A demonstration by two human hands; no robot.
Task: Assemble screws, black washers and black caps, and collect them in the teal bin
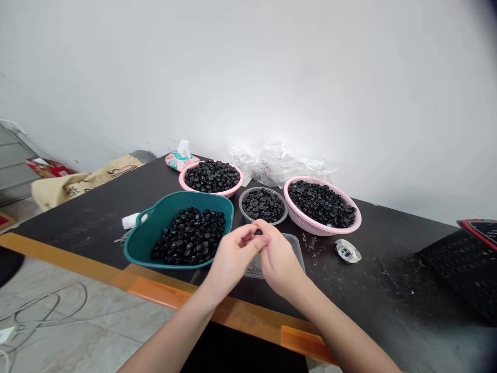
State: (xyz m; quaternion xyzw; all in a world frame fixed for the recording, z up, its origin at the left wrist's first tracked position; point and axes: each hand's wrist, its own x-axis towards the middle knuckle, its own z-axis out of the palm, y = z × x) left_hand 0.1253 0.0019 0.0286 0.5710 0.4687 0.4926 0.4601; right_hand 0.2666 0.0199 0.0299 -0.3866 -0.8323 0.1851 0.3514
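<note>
Together, the left hand point(233, 256) and right hand point(277, 259) met above the clear lid point(297, 248) on the counter point(388, 280), both grips narrowed on one small black cap point(258, 232) pinched between their fingertips. It sat at the top of the two hands, equally near each; its axis could not be told. The teal basin point(147, 235) of caps lay just to the left, the small clear bowl point(244, 199) just beyond.

Your left hand point(232, 257) and right hand point(277, 261) meet above the dark surface point(388, 280), pinching one small black cap point(258, 232) between their fingers point(261, 241). Just beyond sit a teal basket point(145, 238), two pink baskets point(351, 224) and a clear bowl point(244, 199), all holding black caps.
</note>
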